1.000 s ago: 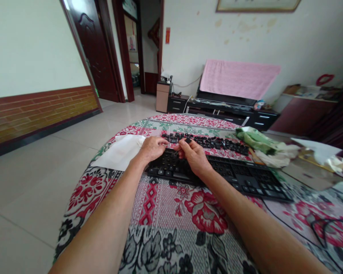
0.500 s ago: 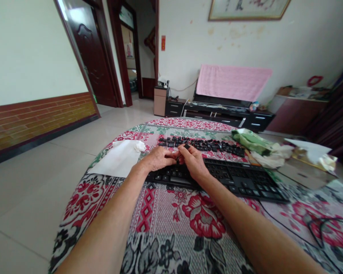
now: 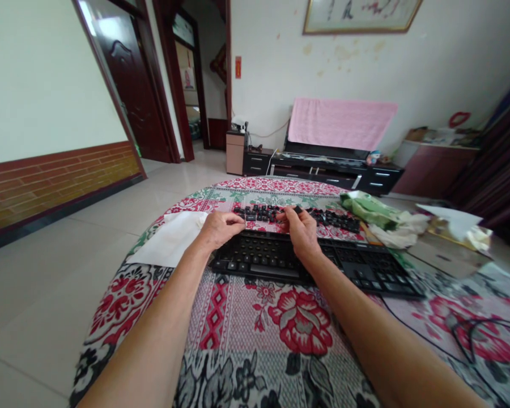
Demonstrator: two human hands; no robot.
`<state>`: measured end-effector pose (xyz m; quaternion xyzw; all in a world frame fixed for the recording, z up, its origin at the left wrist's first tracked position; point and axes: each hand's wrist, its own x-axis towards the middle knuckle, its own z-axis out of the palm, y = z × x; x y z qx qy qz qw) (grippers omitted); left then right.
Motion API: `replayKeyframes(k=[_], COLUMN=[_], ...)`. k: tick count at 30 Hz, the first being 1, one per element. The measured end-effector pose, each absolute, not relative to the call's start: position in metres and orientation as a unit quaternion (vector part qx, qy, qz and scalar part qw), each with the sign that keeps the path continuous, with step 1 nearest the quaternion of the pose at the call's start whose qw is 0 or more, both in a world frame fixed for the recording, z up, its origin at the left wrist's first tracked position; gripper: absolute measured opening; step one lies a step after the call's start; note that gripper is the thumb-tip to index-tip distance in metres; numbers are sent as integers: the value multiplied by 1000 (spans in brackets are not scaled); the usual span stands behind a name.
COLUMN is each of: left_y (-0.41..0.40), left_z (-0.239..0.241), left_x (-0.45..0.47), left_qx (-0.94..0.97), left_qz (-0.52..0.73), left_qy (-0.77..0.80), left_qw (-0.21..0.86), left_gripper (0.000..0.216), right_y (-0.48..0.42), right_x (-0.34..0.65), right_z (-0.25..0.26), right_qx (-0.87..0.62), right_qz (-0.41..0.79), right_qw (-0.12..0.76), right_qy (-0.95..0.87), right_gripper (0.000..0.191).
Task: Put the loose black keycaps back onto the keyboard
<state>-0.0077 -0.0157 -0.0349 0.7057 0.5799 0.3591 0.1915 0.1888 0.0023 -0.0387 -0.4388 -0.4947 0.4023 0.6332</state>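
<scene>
A black keyboard (image 3: 255, 266) lies on the table, with many of its keycaps off in the middle. My left hand (image 3: 221, 228) is above its back left edge, thumb and fingertips pinched together; whatever may be between them is too small to make out. Over the back edge further right, my right hand (image 3: 301, 229) is closed round a small tool with a black end (image 3: 298, 209) that pokes out above the fingers. The tool's tip is blurred. Behind both hands, a row of loose black keycaps (image 3: 261, 213) lies on the tablecloth, partly covered by my right hand.
The flowered tablecloth (image 3: 233, 362) covers a round table. White paper (image 3: 165, 241) lies at the left, beside a crumpled tissue. A green bag (image 3: 368, 209) and a box (image 3: 446, 258) stand at the right. The keyboard's cable (image 3: 429, 345) loops at the front right.
My hands, close together over the keyboard before, are now apart. The left has moved left and the right has moved right and slightly up, the tool still in it.
</scene>
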Motion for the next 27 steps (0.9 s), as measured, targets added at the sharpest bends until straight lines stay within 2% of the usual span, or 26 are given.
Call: replayKeyframes(k=[7, 14, 22, 27], left_y=[-12, -15, -10, 4], left_z=[-38, -26, -23, -28], left_x=[-21, -26, -18, -7], left_qx=[754, 752, 691, 683], left_qz=[266, 177, 246, 245], left_qy=[594, 632, 678, 687], left_qw=[86, 72, 51, 26], left_gripper=[22, 24, 24, 25], right_y=[6, 5, 8, 7], right_x=[189, 188, 193, 197], right_z=[-48, -50, -47, -46], right_qx=[-462, -466, -476, -478], right_qz=[417, 414, 419, 419], right_qw=[592, 587, 641, 648], right_qy=[-511, -516, -433, -419], right_gripper=[26, 24, 17, 15])
